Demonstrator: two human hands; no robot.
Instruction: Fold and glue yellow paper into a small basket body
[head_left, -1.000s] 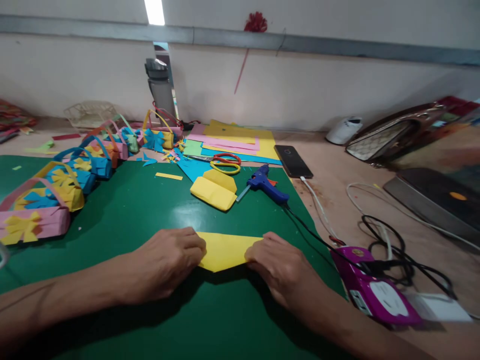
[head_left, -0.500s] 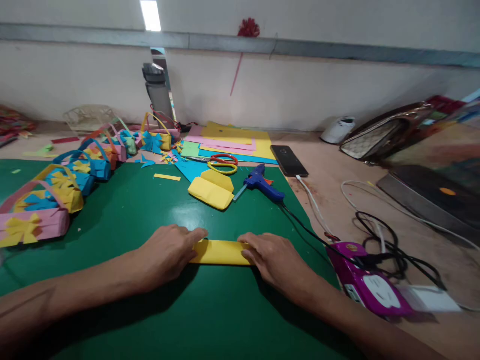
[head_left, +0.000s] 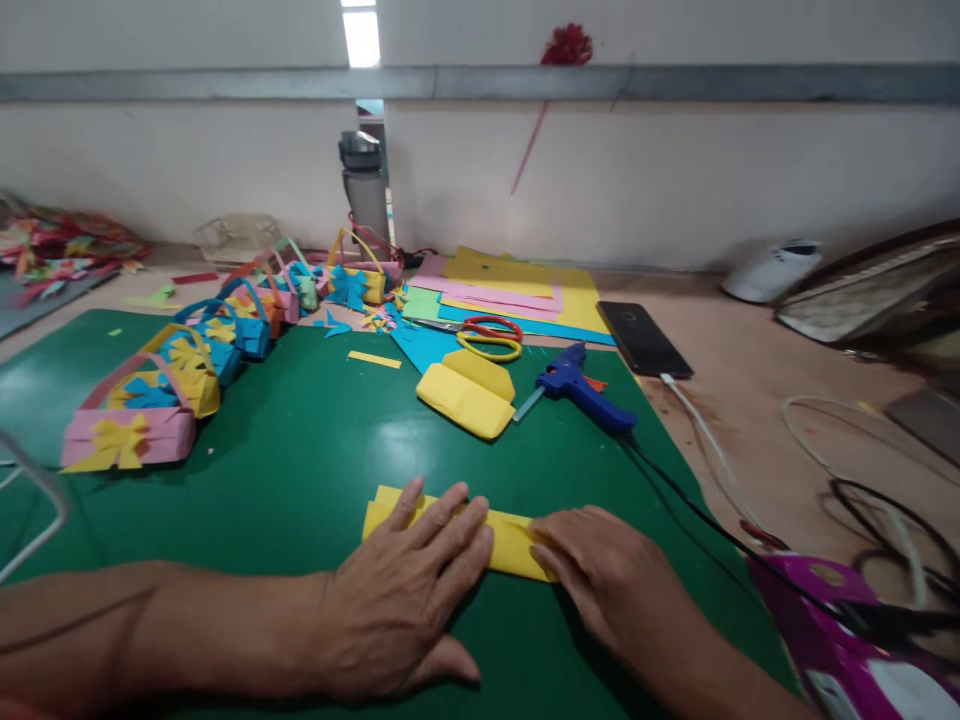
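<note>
A folded strip of yellow paper point(head_left: 514, 545) lies on the green mat point(head_left: 300, 520) close to me. My left hand point(head_left: 412, 590) rests flat across its left part, fingers stretched out and thumb spread towards me. The right end of the paper is pinched between the thumb and fingers of my right hand point(head_left: 607, 560). Just beyond my hands sits a folded yellow paper piece point(head_left: 465, 400) with a raised flap. Right of that piece, a blue glue gun point(head_left: 589, 390) lies with a glue stick poking out of its back.
Small paper baskets with bows point(head_left: 131, 435) line the left side. Scissors point(head_left: 491, 335) lie by coloured paper sheets point(head_left: 525, 285). A phone point(head_left: 645, 340) on a white cable, a purple power strip point(head_left: 840, 640) and black cords are at right. A grey bottle point(head_left: 366, 195) stands behind.
My left hand has gone from gripping the paper's left end to lying flat on top of it. My right hand still pinches the right end. The view has turned left.
</note>
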